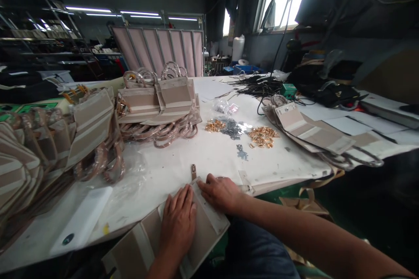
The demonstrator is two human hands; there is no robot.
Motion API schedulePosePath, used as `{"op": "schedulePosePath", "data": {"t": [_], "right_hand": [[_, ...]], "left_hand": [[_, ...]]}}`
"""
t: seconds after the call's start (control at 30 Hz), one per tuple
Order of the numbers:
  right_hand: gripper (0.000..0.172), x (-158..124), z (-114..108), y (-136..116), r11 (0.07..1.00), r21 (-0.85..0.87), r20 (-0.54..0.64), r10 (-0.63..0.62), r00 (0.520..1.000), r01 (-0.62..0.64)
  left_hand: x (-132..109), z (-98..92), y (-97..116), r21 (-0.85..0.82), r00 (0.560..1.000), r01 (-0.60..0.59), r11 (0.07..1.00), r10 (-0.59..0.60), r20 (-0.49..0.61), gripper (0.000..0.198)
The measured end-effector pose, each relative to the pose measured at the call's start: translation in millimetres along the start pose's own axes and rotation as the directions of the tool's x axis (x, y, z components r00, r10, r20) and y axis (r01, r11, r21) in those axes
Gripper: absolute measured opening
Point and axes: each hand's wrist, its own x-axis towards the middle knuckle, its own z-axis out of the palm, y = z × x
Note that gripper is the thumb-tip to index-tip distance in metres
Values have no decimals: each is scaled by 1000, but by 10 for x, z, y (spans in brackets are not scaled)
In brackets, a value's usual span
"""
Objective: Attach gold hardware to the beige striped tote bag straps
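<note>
A beige bag piece (209, 218) with pale strips lies tilted over the table's front edge. My left hand (178, 218) rests flat on it, fingers stretched out side by side. At its upper edge is my right hand (221, 192), with curled fingers pressed together; whatever they pinch there is hidden. A short brown strap (194, 171) with small metal fittings sticks out past that edge, just beyond both hands. Farther back on the white table (170, 161) are heaps of gold-coloured metal parts (263, 136) and flat grey metal plates (232, 128).
Stacked beige bag pieces with wrapped handles (157, 104) stand at the back left, with more bag pieces (91, 126) at far left. Another stack (304, 126) lies on the right. Black strips (255, 85) spread across the back, near a green box (288, 91). A white block (81, 220) lies front left.
</note>
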Motion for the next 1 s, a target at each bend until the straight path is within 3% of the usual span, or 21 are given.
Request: {"op": "schedulePosePath", "data": {"t": [0.2,0.4,0.63,0.73,0.87,1.0], "right_hand": [[35,53,16,3,999,-30,-5,-33,999,33],[33,80,5,5,996,-53,22,-67,998,68],[36,83,-168,92,998,57,72,-35,997,31],[36,-41,-299,455,977,146,-6,159,987,-157],[30,-256,-384,1260,877,146,-44,467,883,-457],[29,-345,-279,1813,777,140,-13,621,784,-613]], "left_hand": [[21,53,-14,35,999,-12,999,14,-39,51],[64,66,-20,35,1000,-24,999,25,-12,53],[96,44,-66,18,999,-43,999,43,-3,51],[80,48,-73,-28,999,-29,999,28,-21,50],[50,62,-35,-76,999,14,997,-17,-36,52],[38,77,-8,-83,998,29,996,-34,-57,53]]}}
